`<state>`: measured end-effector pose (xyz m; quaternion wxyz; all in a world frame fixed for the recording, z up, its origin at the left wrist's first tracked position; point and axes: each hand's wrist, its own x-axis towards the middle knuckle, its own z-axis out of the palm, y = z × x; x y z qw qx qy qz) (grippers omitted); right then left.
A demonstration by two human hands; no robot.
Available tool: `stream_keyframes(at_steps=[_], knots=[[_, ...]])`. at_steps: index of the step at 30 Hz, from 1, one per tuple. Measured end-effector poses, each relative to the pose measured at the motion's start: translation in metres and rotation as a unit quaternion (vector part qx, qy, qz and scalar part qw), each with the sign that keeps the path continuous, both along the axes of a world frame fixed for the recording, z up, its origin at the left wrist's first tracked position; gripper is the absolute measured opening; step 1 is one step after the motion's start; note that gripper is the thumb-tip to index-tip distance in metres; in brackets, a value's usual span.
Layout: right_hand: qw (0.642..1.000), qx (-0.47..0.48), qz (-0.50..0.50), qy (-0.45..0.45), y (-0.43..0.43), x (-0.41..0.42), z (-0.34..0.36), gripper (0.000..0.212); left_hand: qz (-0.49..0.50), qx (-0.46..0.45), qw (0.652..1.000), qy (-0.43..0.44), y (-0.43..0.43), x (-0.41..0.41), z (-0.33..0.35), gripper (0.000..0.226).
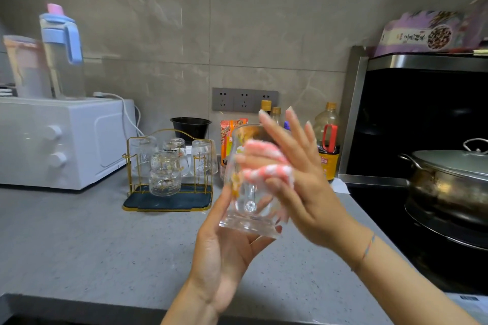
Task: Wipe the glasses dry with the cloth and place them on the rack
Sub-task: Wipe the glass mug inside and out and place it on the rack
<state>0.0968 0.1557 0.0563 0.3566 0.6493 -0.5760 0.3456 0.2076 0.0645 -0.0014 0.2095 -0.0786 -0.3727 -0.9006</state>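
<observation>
Backdrop: grey marbled wall tiles rise behind the grey speckled counter (79, 240) I'm watching through the head camera.
Left hand (224, 250): I see it cupped under the base of a clear glass (245, 208), fingers curled up round the bottom edge, holding it in the air above the counter.
Glass: tilted a little, mouth up, with small orange and yellow print on its side; the print is too blurred for me to read.
Right hand (298, 179): thumb tucked into the glass, pressing a pink-and-white cloth (266, 166) against the inside of its wall; the other fingers are spread wide and straight outside the glass. A thin coloured band sits on that wrist.
Rack (169, 192): gold wire frame on a dark blue tray, standing on the counter to the left of the held glass and well apart from it. I count four glasses on it, mouths down, the front one patterned with small flowers (165, 174).
Writing: one rear rack glass carries dark lettering I can't make out. A purple packet (422, 34) on top of the hood shows Chinese characters, too blurred to read with confidence. An oil bottle (327, 140) by the wall has a yellow label with red characters.
Left side: white microwave (60, 142) with two knobs, jugs standing on top.
Right side: lidded steel pot (449, 182) on the black hob.
</observation>
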Motion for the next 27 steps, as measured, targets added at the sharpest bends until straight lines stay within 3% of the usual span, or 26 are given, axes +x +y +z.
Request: stream_keyframes(at_steps=[4,7,13,21,25,27], knots=[[0.997,-0.023,-0.015,-0.078,0.001,-0.012,0.016,0.044,-0.053,0.006,0.999,-0.010,0.002,0.004,-0.003,0.076],[0.994,-0.006,0.013,-0.105,-0.001,0.000,0.002,0.047,-0.040,0.025,0.999,0.001,0.003,0.002,-0.004,0.071],[0.997,0.070,0.039,-0.020,0.004,0.021,-0.032,0.044,0.033,0.012,0.999,0.023,0.004,0.000,0.003,0.036],[0.997,0.045,-0.003,0.068,-0.001,0.024,-0.003,0.035,0.097,-0.065,0.993,0.021,0.008,0.001,0.002,0.057],[0.996,0.037,-0.053,0.058,-0.003,0.024,0.016,0.037,0.129,-0.109,0.986,0.008,0.006,0.001,0.005,0.038],[0.997,0.026,-0.070,0.033,-0.004,0.022,0.025,0.042,0.142,-0.114,0.983,0.001,0.004,0.001,0.003,0.058]])
